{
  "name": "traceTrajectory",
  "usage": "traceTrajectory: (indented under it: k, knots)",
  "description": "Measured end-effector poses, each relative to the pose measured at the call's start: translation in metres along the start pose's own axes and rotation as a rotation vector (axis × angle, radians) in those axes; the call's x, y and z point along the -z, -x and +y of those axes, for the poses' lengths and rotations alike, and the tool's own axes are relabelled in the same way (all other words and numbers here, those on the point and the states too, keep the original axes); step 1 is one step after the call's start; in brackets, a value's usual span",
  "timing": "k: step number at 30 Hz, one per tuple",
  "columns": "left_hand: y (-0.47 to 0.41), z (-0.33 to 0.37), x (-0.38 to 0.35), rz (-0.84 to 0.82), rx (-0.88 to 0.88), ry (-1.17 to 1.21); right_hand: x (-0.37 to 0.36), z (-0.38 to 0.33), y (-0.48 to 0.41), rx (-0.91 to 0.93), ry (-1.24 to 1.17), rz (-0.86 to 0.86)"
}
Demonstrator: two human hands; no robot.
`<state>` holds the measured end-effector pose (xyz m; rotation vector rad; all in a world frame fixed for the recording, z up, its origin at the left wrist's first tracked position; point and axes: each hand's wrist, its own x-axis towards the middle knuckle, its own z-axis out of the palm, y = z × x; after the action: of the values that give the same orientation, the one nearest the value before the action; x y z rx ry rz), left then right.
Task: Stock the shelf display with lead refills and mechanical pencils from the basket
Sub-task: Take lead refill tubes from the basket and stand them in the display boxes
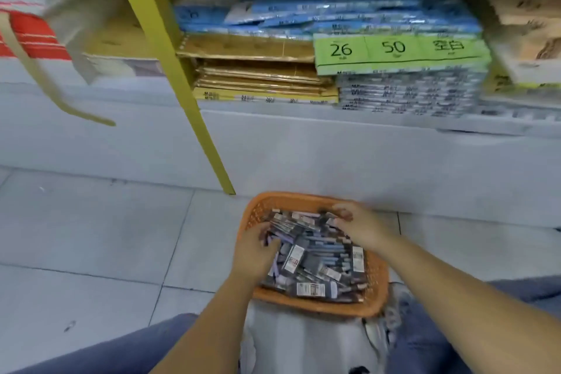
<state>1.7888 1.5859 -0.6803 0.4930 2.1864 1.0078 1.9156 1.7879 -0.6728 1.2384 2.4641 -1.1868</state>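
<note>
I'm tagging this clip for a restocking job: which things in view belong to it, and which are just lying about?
Job: orange basket; packets inside it; left hand and right hand gripping them.
Lying about: gold packs; blue packs; green pack marked 26 and 50; yellow upright.
</note>
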Motion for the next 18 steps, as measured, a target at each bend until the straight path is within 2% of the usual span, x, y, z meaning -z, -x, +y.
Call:
traceTrajectory:
  k: [4,5,10,13,15,18]
  knots:
    - [-0.020,-0.041,-0.016,-0.101,0.100,-0.139,-0.043,0.044,-0.016,-0.132,-0.036,-0.130]
    - [-0.026,-0.048,-0.020,-0.118,0.114,-0.173,-0.053,0.052,-0.019,-0.136,-0.030,-0.119]
    - [-0.041,-0.058,-0.052,-0.187,0.145,-0.186,-0.083,0.063,-0.036,-0.009,0.178,0.171]
    - [-0.051,-0.057,-0.072,-0.199,0.139,-0.229,-0.090,0.061,-0.050,0.004,0.259,0.239]
    - [-0.058,-0.055,-0.080,-0.193,0.158,-0.293,-0.093,0.064,-0.056,-0.019,0.257,0.246]
    - [-0.066,-0.053,-0.084,-0.197,0.188,-0.337,-0.090,0.072,-0.060,-0.038,0.123,0.291]
